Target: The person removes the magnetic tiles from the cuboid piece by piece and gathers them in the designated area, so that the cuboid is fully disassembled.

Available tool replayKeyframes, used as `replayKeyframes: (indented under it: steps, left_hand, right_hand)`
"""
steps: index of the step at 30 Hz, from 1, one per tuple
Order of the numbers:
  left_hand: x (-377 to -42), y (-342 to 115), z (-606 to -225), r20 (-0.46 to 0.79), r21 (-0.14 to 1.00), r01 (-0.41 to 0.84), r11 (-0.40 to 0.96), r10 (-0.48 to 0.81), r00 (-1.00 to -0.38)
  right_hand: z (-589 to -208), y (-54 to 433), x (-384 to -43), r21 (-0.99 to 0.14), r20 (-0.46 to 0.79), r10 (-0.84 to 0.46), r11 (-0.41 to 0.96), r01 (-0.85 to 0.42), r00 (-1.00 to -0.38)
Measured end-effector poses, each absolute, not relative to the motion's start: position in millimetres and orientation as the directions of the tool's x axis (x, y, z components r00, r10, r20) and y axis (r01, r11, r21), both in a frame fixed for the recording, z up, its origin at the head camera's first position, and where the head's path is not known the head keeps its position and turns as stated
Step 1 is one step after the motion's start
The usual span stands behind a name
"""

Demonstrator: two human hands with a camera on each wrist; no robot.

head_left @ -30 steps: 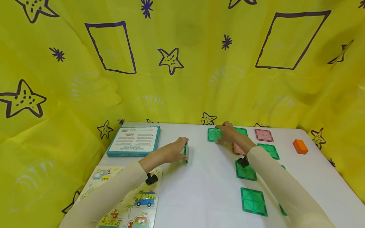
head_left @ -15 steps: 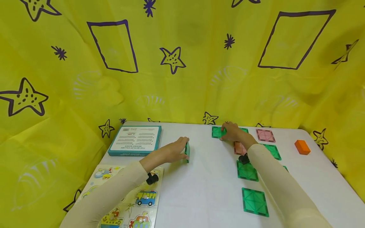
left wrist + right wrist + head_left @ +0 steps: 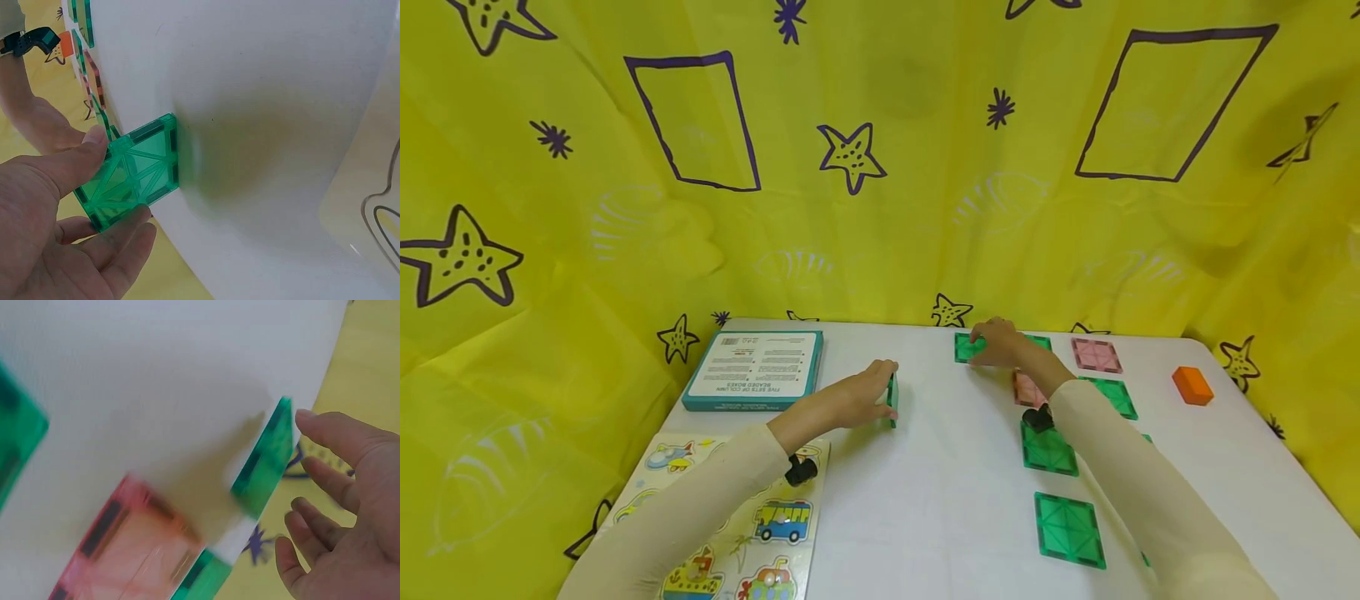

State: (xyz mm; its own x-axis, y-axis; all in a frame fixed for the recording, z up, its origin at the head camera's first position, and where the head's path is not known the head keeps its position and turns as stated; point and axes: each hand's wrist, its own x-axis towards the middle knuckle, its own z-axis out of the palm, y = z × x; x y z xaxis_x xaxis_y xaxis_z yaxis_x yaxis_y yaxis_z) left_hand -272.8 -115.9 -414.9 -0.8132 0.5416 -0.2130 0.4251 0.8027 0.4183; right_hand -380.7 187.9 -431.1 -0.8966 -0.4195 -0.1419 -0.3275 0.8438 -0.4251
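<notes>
My left hand [image 3: 859, 398] pinches a green see-through magnetic tile [image 3: 140, 165] by its edges, thumb on one side and fingers on the other. The tile stands on edge at mid-table in the head view. At the back of the table, my right hand [image 3: 1000, 343] hovers over a flat green tile [image 3: 968, 347]. In the right wrist view its fingers [image 3: 322, 472] are spread and relaxed, with the thumb tip close to that tile's corner [image 3: 269, 462]; whether they touch cannot be told. A red tile [image 3: 1028, 389] lies just nearer, partly under the right wrist.
More green tiles [image 3: 1070, 531] lie to the right, some hidden by the right arm. A pink tile [image 3: 1097, 355] and an orange block [image 3: 1192, 386] sit at the back right. On the left are a teal-edged box [image 3: 752, 371] and a vehicle puzzle board [image 3: 741, 533].
The flat green tile at the back has shifted slightly right and away, and my right hand has eased off it. My left hand keeps its tile in the same place.
</notes>
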Motion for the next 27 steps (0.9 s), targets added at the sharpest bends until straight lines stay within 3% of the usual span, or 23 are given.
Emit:
replayKeyframes:
  steps: [5,12,18,27]
  left_hand:
    - [-273,-115,-415,-0.219,0.421,0.415,0.807,0.534,-0.817]
    - [-275,-115,-417,-0.207,0.408,0.432,0.804,0.542,-0.814]
    - [-274,-116,-418,-0.179,0.413,0.456,0.788,0.561,-0.808]
    - [-275,-121,-419,-0.175,0.433,0.459,0.776,0.572,-0.802]
  right_hand:
    - [-432,165,-369,-0.561,-0.162,-0.497,0.757,-0.335,-0.853]
    - [-445,119,-324,-0.679,-0.275,-0.64,0.657,-0.326,-0.718]
    - [-455,91,-303,-0.732,-0.156,-0.676,0.569,-0.376,-0.72]
    - [-461,80,-298,-0.714,-0.027,-0.681,0.525,-0.463,-0.731]
